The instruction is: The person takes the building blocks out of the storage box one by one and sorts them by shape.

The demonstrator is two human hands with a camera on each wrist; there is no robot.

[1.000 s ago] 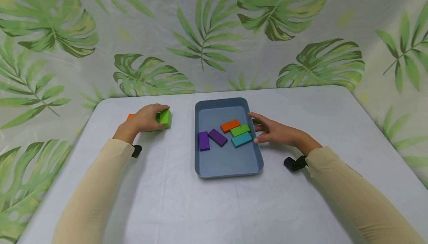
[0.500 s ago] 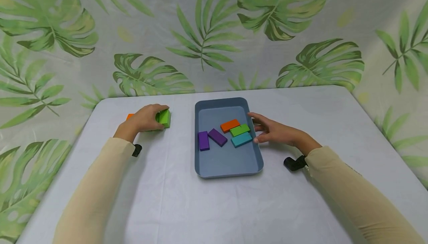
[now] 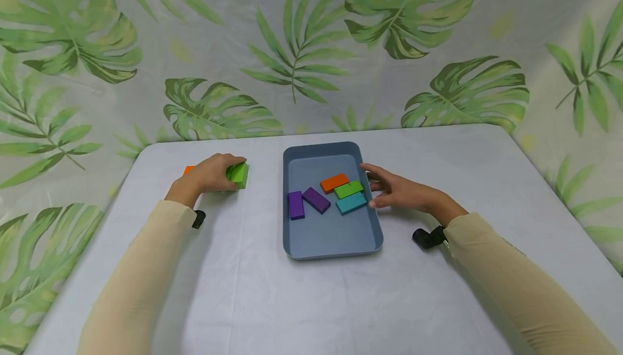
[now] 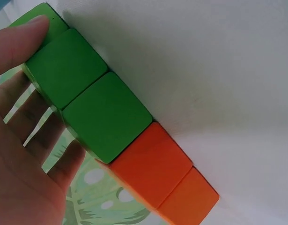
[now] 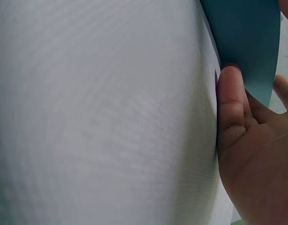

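In the head view my left hand (image 3: 210,174) pinches a green block (image 3: 238,175) at the right end of a row on the table's left side. The left wrist view shows the thumb on this end block (image 4: 54,29) and the other fingers behind the row. Beside it in the row come further green blocks (image 4: 107,117) and orange blocks (image 4: 152,163); from the head, the hand hides most of them. My right hand (image 3: 406,194) touches the right wall of a grey-blue tray (image 3: 336,238), with its fingers relaxed; the thumb rests against the outer wall (image 5: 249,42).
Inside the tray lie two purple blocks (image 3: 316,200), an orange block (image 3: 334,183), a green block (image 3: 348,189) and a turquoise block (image 3: 351,203). A white cloth covers the table (image 3: 272,306). Leaf-patterned cloth (image 3: 311,35) hangs behind.
The end green block in my left hand has shifted slightly toward me and a little to the left. The right hand and the tray stay put.
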